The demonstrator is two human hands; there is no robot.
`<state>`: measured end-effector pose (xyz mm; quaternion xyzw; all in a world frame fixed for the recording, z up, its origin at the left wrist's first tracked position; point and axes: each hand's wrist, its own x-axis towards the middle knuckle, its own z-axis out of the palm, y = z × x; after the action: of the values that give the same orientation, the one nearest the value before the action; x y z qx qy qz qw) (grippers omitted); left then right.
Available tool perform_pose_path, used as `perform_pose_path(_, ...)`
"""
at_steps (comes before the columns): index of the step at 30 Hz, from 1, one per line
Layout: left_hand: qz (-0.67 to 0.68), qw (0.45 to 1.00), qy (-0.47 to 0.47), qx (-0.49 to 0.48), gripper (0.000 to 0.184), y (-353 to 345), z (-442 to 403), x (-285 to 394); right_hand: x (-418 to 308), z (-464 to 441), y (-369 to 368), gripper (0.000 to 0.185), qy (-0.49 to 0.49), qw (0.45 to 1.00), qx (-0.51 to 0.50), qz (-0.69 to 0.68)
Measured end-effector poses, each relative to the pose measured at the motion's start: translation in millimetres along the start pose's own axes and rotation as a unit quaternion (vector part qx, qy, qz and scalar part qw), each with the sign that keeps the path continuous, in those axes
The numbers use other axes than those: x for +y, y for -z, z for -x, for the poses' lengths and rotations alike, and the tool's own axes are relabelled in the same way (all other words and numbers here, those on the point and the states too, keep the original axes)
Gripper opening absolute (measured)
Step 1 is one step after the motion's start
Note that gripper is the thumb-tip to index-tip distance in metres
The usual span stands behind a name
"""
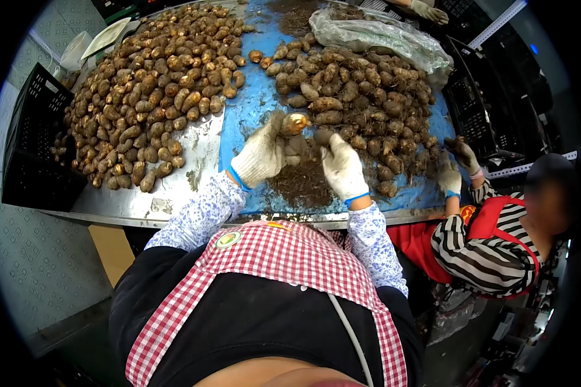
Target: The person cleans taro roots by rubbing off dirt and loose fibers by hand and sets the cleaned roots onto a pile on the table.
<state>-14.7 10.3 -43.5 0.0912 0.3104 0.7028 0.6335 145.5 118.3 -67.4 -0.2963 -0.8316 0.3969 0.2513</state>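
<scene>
My left hand (262,157), in a soiled white knit glove, is closed around a taro corm (295,124). The corm's pale orange end points right, towards my other hand. Gloved the same way, my right hand (344,169) has its fingers drawn together close to the corm; a dark, dirty lump shows at the fingertips, and I cannot make out what it is. Beneath both hands lies a heap of dark soil and root hairs (303,184) on blue sheeting (239,138).
Cleaner taro corms (155,97) are piled on the left and hairy, soil-covered ones (355,97) on the right. Clear plastic (381,40) lies behind. Black crates (32,142) stand at both sides. A co-worker in stripes (484,245) works at the right; another gloved hand (429,11) shows at the top.
</scene>
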Motion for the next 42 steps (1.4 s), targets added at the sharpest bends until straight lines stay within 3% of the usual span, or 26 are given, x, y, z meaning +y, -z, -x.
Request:
perform_pose_path(1,-0.019,1.0,0.009,0.015,0.056,-7.9,4.2,0.1,-1.0,1.2,1.1,0.027,-0.007,0.999,0.0,-0.049)
perform_pose_path(2,0.028,0.996,0.022,-0.08,0.058,1.6,1.2,-1.2,-11.3,1.4,4.4,0.03,-0.013,0.995,0.001,-0.098)
perform_pose_path(3,0.01,0.997,0.031,-0.072,0.059,3.0,-0.7,-4.1,-24.3,1.2,8.4,0.034,-0.02,0.989,0.002,-0.146)
perform_pose_path(5,-0.024,0.997,0.045,-0.054,0.06,2.1,-0.3,-9.6,-50.3,-0.9,23.9,0.033,-0.021,0.992,-0.05,0.118)
perform_pose_path(6,-0.242,0.964,0.011,-0.111,0.064,-3.6,-0.7,-4.4,-40.1,-3.5,17.8,0.03,0.05,0.986,-0.032,0.156)
perform_pose_path(9,-0.414,0.906,-0.082,-0.025,0.06,7.5,-3.5,-15.0,-34.9,-7.5,11.5,0.027,0.119,0.991,-0.025,0.054)
perform_pose_path(11,-0.301,0.948,-0.104,-0.004,0.056,16.4,-8.5,-20.0,-43.4,-6.5,11.6,0.022,0.149,0.978,-0.018,0.145)
perform_pose_path(13,-0.1,0.995,0.016,0.022,0.06,16.2,-7.1,-14.1,-37.7,-6.8,10.0,0.02,0.165,0.973,-0.036,0.159)
perform_pose_path(14,0.026,0.992,0.073,0.097,0.063,4.0,-4.4,-9.0,-37.3,-8.3,11.7,0.017,0.095,0.975,-0.06,0.191)
perform_pose_path(15,0.109,0.99,0.091,-0.019,0.061,14.4,-8.6,-10.5,-35.9,-13.1,13.8,0.012,0.016,0.963,-0.07,0.259)
perform_pose_path(17,0.264,0.923,0.119,-0.252,0.059,33.5,-17.6,-11.4,-17.5,-11.8,18.2,0.015,0.111,0.969,0.077,0.204)
perform_pose_path(18,0.266,0.925,0.125,-0.239,0.056,33.0,-16.0,-12.5,-16.0,-11.2,17.5,0.021,0.075,0.988,0.089,0.103)
perform_pose_path(21,0.099,0.99,0.086,-0.047,0.06,17.2,-3.5,-11.7,-42.7,-9.4,33.0,0.03,0.002,0.995,-0.065,0.079)
perform_pose_path(22,0.034,0.994,0.1,0.012,0.061,-0.4,2.1,-8.5,-41.6,-12.3,26.0,0.035,-0.006,0.982,-0.095,0.165)
perform_pose_path(25,-0.314,0.943,-0.035,-0.103,0.059,18.5,-4.7,-11.9,-33.8,-11.3,16.8,0.027,0.138,0.974,-0.056,0.171)
perform_pose_path(26,-0.428,0.9,-0.076,-0.046,0.055,-0.6,7.0,-8.1,-30.8,-11.8,13.2,0.026,0.167,0.97,-0.056,0.168)
perform_pose_path(28,-0.347,0.935,-0.031,-0.062,0.055,19.7,-3.2,-7.1,-27.3,-11.2,6.1,0.024,0.221,0.96,-0.058,0.16)
perform_pose_path(30,-0.264,0.961,0.013,-0.082,0.055,31.2,-10.5,-1.1,-29.9,-12.4,5.4,0.017,0.197,0.955,-0.059,0.215)
perform_pose_path(32,0.004,0.99,0.031,-0.139,0.053,28.9,-0.2,2.8,-27.0,-16.2,11.8,0.008,0.143,0.955,-0.043,0.255)
perform_pose_path(34,0.242,0.945,0.11,-0.192,0.058,48.3,-15.6,-1.8,-12.6,-14.8,13.7,0.011,0.12,0.972,0.014,0.201)
perform_pose_path(35,0.203,0.963,0.087,-0.156,0.058,45.6,-17.0,-1.0,-16.3,-14.7,15.4,0.015,0.099,0.987,0.021,0.128)
perform_pose_path(37,0.129,0.988,0.047,-0.076,0.058,40.7,-12.0,-7.5,-28.6,-13.4,16.1,0.021,0.108,0.983,-0.037,0.142)
perform_pose_path(38,0.118,0.992,0.041,0.015,0.054,4.6,4.4,-1.1,-34.8,-13.9,15.7,0.024,0.112,0.98,-0.064,0.15)
perform_pose_path(39,-0.005,0.998,0.054,-0.004,0.052,5.6,2.7,-2.3,-34.1,-17.3,12.0,0.036,0.121,0.967,-0.099,0.203)
perform_pose_path(41,-0.25,0.964,0.076,-0.04,0.046,10.5,-1.1,-4.3,-32.1,-19.0,-0.1,0.034,0.131,0.943,-0.128,0.277)
perform_pose_path(42,-0.264,0.961,0.079,-0.031,0.045,17.6,-0.3,-4.0,-27.3,-21.1,-6.8,0.03,0.141,0.941,-0.142,0.274)
